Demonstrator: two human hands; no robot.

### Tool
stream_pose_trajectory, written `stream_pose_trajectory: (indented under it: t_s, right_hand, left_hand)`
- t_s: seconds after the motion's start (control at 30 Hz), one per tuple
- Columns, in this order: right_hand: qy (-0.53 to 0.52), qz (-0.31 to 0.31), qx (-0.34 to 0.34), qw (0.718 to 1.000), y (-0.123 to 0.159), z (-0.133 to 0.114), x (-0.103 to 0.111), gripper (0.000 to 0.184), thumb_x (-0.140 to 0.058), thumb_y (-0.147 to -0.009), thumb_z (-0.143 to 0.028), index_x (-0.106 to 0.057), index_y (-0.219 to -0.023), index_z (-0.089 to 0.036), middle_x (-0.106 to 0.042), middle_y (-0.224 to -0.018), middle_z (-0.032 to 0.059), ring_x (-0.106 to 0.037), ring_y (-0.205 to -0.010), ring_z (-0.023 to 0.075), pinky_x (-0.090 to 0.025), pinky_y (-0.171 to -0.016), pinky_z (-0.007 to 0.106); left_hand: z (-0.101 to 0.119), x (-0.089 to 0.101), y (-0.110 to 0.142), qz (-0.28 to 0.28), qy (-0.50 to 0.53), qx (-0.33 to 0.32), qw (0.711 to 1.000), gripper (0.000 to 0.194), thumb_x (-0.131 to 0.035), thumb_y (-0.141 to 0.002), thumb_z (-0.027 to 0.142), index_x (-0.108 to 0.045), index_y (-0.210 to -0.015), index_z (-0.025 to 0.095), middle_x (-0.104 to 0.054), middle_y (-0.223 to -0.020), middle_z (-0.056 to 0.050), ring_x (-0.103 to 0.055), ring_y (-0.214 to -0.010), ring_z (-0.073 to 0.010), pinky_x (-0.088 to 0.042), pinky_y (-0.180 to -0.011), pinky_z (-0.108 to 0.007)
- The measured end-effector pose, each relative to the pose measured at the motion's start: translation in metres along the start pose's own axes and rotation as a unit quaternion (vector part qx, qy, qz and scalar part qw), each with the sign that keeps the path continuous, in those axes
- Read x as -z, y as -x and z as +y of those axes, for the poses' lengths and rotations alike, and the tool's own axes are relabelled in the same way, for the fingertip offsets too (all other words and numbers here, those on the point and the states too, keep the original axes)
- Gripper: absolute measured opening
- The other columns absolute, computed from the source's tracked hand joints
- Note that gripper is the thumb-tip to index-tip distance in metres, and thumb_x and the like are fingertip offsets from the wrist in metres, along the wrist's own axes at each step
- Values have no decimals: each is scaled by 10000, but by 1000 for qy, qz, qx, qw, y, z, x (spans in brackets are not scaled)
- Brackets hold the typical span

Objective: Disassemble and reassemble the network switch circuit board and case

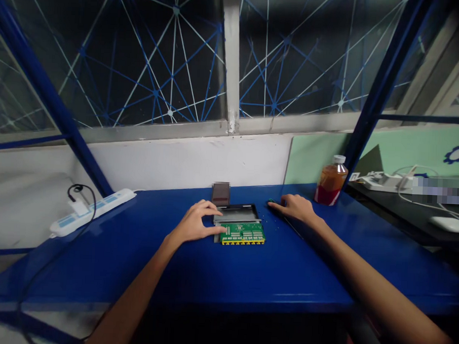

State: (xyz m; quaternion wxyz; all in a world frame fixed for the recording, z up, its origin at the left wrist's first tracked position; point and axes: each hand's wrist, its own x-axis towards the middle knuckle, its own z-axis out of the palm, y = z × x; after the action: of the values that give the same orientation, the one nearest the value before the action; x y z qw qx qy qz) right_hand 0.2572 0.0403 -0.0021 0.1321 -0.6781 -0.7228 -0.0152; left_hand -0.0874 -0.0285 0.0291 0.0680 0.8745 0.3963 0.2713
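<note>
A green circuit board (245, 232) with a row of yellow ports lies on the blue table, against an open dark metal case (237, 213). My left hand (197, 222) grips the left end of the board, thumb on its edge and fingers curved over by the case. To the right of the case, my right hand (296, 208) is closed around a screwdriver (271, 201) held low at the tabletop. Its thin dark shaft seems to slant toward me below the hand. Several tiny screws (276, 222) lie between the case and that hand.
Behind the case stands a brown box-like object (221, 193), partly blurred. A bottle of reddish-brown drink (331, 181) is at the back right. A white power strip (94, 213) with a black cable lies at the left. Blue frame posts flank the table (247, 279).
</note>
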Motion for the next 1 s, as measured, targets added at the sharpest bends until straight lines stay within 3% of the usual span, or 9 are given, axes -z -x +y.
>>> stream_pose_trajectory:
  t_s: [0.23,0.43,0.57,0.73,1.0]
  right_hand:
    - [21,48,-37,998,2,-8,6,644,-398,-752,-762,-686,-757,-185,-679,-762,161,-642,-703,300,-363,-538,321]
    - [62,139,-63,986,8,-15,17,561,-421,-822,-660,-675,-824,-160,-679,-791,173,-633,-700,293,-361,-552,321]
    - [45,156,-60,985,12,-18,23,578,-386,-831,-678,-669,-805,-174,-680,-757,142,-625,-674,270,-323,-532,295]
    - [24,154,-15,988,17,-29,23,551,-397,-833,-667,-647,-734,-186,-678,-712,111,-614,-637,239,-249,-497,280]
    - [-38,132,142,980,27,-45,24,503,-401,-870,-598,-616,-687,-182,-673,-701,62,-571,-603,167,-206,-497,269]
  left_hand:
    - [12,-20,0,-21,-41,-9,999,527,-676,-654,637,-689,-1022,260,-591,-1054,-57,-540,-976,-257,-352,-944,-469]
    - [12,-21,1,-28,-63,-2,998,584,-655,-626,691,-684,-1022,263,-582,-1049,-56,-530,-981,-268,-345,-927,-469]
    - [12,-21,1,-28,-62,-8,998,600,-668,-608,692,-681,-1022,258,-582,-1040,-55,-530,-974,-260,-349,-914,-447]
    - [12,-19,0,-32,-59,-20,998,569,-677,-623,670,-692,-1002,247,-585,-1049,-57,-534,-956,-252,-371,-872,-412]
    - [13,-19,1,-32,-71,-26,997,563,-673,-627,670,-703,-997,247,-583,-1064,-58,-529,-967,-261,-369,-864,-418]
